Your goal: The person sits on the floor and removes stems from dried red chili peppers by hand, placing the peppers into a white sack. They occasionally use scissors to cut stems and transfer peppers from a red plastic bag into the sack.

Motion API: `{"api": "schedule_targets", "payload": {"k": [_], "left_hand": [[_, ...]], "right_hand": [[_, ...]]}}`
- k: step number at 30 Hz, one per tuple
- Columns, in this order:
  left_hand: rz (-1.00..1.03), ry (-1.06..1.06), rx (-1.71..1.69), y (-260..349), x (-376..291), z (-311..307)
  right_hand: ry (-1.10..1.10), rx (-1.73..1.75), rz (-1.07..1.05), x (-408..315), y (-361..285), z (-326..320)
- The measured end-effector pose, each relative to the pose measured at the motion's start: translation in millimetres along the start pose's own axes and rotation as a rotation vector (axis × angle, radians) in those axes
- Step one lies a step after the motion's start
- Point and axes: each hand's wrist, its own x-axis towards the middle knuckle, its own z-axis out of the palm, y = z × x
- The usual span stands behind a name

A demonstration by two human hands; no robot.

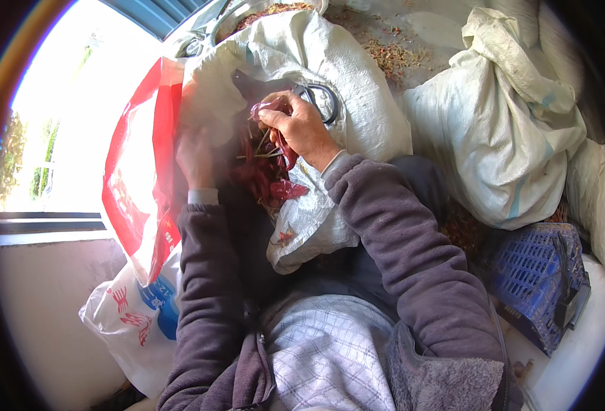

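Observation:
My right hand [297, 123] pinches a dried red chili pepper [271, 106] between thumb and fingers. More dried red chilies [266, 180], some with pale stems, lie below it on the folded-back edge of a white woven sack [328, 221]. Just beyond my right hand is a black looped handle [328, 103], perhaps of scissors; whether the hand touches it cannot be told. My left hand [194, 154] is motion-blurred beside the red and white plastic bag [166, 128], and its fingers are unclear. The big white woven sack [302, 56] bulges in front of me.
A second white woven sack [498, 128] stands at the right, above a tilted blue plastic basket [533, 277]. Red and yellowish chili scraps [395, 54] are scattered over the floor. A white plastic bag [138, 329] hangs at the left by the low wall [50, 277].

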Motion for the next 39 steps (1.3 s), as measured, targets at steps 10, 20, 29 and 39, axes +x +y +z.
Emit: {"api": "schedule_targets", "payload": {"k": [10,20,29,39], "left_hand": [[-0.200,-0.274,-1.051,14.8,-33.4,27.9],[-0.247,-0.250,-1.097,17.6,-38.3,26.1],[0.035,-0.023,-0.275,19.4,-47.4,34.3],[0.707,0.157,0.329,26.4,-53.0,37.6]], "right_hand": [[-0.103,0.328,0.290,-9.0,8.4,7.2],[-0.188,0.331,0.438,-16.9,25.9,16.7],[0.016,-0.929,-0.544,-20.9,21.6,19.1],[-0.183,-1.049,-0.230,-16.1,25.9,10.6]]}}
